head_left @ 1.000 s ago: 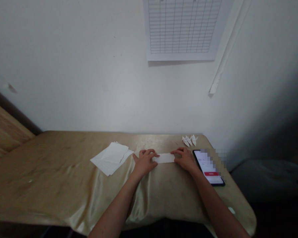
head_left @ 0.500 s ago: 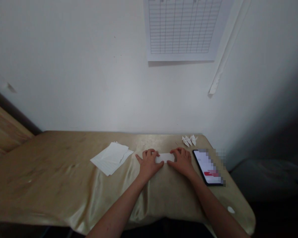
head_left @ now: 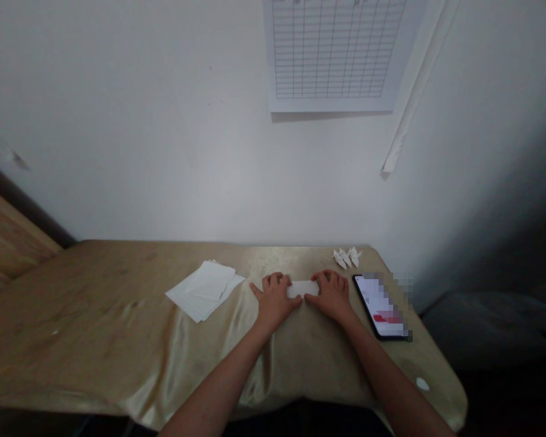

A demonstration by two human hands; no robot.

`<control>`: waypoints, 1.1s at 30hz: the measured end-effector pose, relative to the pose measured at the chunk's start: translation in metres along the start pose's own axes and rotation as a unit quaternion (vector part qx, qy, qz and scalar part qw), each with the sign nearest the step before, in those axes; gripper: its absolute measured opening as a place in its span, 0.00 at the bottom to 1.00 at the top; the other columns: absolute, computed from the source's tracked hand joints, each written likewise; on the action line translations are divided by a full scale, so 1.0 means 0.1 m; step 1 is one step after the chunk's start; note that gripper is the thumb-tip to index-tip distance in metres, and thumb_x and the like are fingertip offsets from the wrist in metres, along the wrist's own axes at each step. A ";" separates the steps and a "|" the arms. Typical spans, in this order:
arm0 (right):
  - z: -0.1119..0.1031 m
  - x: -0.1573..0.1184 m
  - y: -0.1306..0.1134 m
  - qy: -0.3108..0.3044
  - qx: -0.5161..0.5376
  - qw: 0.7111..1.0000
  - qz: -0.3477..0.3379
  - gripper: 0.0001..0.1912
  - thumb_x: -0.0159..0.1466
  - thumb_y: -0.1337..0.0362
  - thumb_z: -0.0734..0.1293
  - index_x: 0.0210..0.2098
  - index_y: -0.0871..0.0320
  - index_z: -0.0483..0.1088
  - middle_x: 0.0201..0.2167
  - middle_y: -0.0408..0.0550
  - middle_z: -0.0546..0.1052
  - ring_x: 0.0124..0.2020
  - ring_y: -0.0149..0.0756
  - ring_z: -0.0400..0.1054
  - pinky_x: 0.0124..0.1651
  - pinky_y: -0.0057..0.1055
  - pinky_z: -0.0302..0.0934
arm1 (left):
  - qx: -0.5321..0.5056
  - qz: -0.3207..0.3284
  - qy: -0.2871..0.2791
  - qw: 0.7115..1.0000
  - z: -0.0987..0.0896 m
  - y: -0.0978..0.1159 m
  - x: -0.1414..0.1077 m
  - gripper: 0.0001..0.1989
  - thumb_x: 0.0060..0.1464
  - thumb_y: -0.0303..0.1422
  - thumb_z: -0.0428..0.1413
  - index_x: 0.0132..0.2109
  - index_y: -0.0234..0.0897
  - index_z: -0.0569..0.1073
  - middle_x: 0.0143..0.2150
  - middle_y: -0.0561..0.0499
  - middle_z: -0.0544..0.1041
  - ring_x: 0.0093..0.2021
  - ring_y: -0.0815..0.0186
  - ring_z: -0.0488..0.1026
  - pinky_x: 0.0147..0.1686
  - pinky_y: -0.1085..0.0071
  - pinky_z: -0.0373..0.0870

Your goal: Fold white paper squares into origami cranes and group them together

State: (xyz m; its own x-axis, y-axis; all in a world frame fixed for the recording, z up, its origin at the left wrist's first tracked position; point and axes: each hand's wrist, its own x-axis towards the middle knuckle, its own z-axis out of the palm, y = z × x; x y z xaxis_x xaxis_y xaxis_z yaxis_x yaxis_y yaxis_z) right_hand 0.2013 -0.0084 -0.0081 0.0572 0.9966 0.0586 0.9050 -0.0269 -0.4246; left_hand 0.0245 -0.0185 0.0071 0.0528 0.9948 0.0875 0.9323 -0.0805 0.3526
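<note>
A small white paper strip [head_left: 303, 288] lies on the cloth-covered table between my hands. My left hand [head_left: 275, 297] grips its left end, thumb at the near edge and fingertips at the far edge. At the right end, my right hand [head_left: 333, 294] holds it the same way. The two thumbs are close together along the near edge. Left of my hands is a loose stack of white paper sheets [head_left: 202, 290]. Several small folded paper pieces [head_left: 347, 257] sit beyond my right hand.
A phone [head_left: 380, 306] with a lit screen lies right of my right hand, partly pixelated. A small white scrap [head_left: 422, 383] is near the right edge of the table [head_left: 95, 340]. A printed grid sheet [head_left: 332, 54] hangs on the wall.
Both thumbs have moved slightly closer together along the near edge of the strip. My hands keep their hold on it.
</note>
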 end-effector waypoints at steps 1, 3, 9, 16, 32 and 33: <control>-0.01 0.00 0.00 -0.005 0.002 1.000 0.002 0.29 0.53 0.50 0.73 0.53 0.49 0.71 0.59 0.53 0.64 0.64 0.55 0.53 0.68 0.52 0.37 | -0.003 0.000 -0.002 1.000 0.00 -0.01 0.00 0.20 0.53 0.46 0.59 0.51 0.45 0.73 0.61 0.45 0.69 0.64 0.48 0.59 0.63 0.24 0.36; -0.05 0.01 0.00 -0.016 0.009 1.000 0.005 0.28 0.53 0.53 0.73 0.53 0.49 0.71 0.59 0.53 0.64 0.64 0.54 0.54 0.68 0.49 0.39 | -0.009 0.003 -0.006 1.000 0.00 -0.02 0.01 0.19 0.53 0.45 0.59 0.51 0.45 0.73 0.61 0.45 0.69 0.64 0.47 0.59 0.63 0.24 0.37; -0.16 0.04 0.07 -0.052 0.016 0.998 0.015 0.27 0.54 0.59 0.72 0.54 0.44 0.72 0.60 0.48 0.63 0.64 0.50 0.55 0.66 0.46 0.44 | -0.021 0.008 -0.019 1.000 0.00 -0.11 0.04 0.17 0.53 0.41 0.59 0.51 0.48 0.74 0.63 0.46 0.67 0.67 0.46 0.56 0.61 0.21 0.36; -0.18 0.08 0.15 -0.069 0.029 0.997 0.015 0.28 0.54 0.64 0.70 0.55 0.41 0.72 0.62 0.45 0.63 0.65 0.48 0.55 0.67 0.46 0.44 | -0.017 0.013 -0.068 0.997 -0.13 -0.22 0.08 0.19 0.53 0.39 0.60 0.53 0.55 0.75 0.69 0.49 0.62 0.70 0.44 0.52 0.59 0.19 0.37; -0.19 0.07 0.20 -0.073 0.032 0.997 0.004 0.30 0.56 0.65 0.70 0.56 0.36 0.73 0.63 0.43 0.62 0.66 0.46 0.55 0.68 0.45 0.45 | -0.020 0.054 -0.088 0.994 -0.18 -0.40 0.12 0.21 0.56 0.37 0.60 0.56 0.65 0.75 0.69 0.52 0.64 0.71 0.45 0.50 0.60 0.20 0.34; -0.19 0.06 0.20 -0.071 0.033 0.997 0.000 0.29 0.56 0.65 0.70 0.56 0.36 0.73 0.63 0.44 0.62 0.66 0.46 0.55 0.68 0.45 0.45 | -0.018 0.056 -0.085 0.995 -0.19 -0.39 0.11 0.21 0.56 0.38 0.59 0.56 0.64 0.75 0.69 0.52 0.64 0.71 0.45 0.50 0.60 0.20 0.33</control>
State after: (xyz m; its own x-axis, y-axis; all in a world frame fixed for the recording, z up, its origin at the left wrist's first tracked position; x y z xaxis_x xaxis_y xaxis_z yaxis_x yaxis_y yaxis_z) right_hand 0.2275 -0.0045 0.0013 -0.0064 0.9977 -0.0681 0.8747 -0.0274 -0.4839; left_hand -0.0181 -0.0052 0.0119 0.2187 0.9754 -0.0289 0.9035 -0.1913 0.3835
